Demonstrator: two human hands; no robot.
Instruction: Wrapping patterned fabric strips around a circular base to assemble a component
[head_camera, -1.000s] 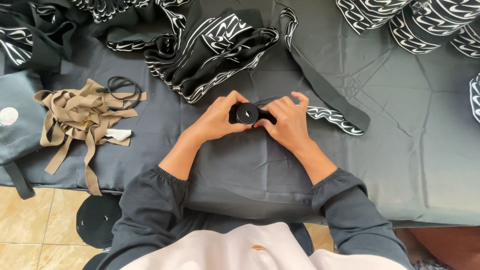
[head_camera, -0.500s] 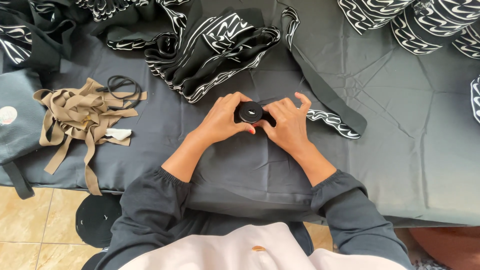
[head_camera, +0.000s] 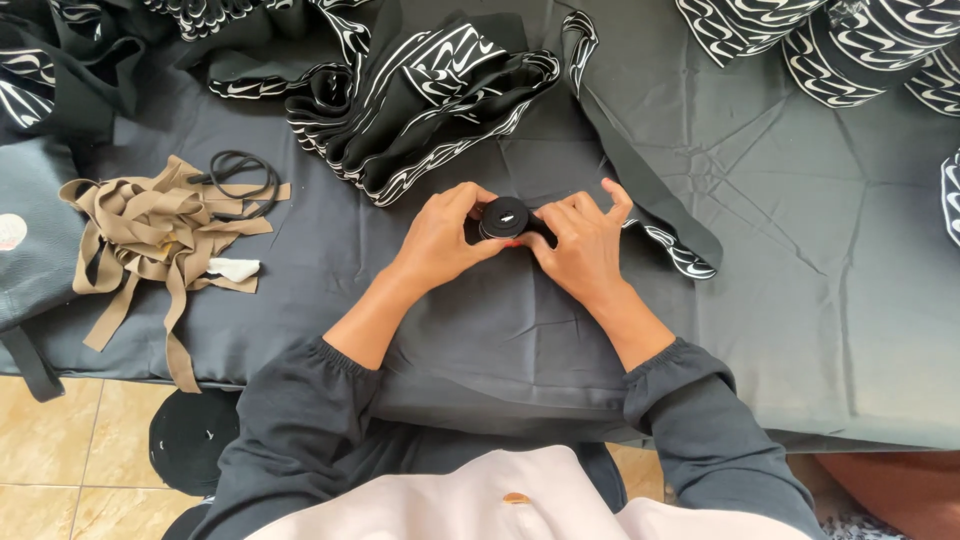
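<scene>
Black band roll (head_camera: 503, 217) — pinched between left grip (head_camera: 445, 237) and right grip (head_camera: 580, 240).

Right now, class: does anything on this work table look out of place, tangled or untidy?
Yes. The tan strips at the table's left lie in a loose tangle, some ends hanging over the edge. Both hands, left hand and right hand, hold a neat black roll.

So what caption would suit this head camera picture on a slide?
Left hand and right hand together grip a small black roll of elastic band over a dark grey cloth-covered table.
</scene>
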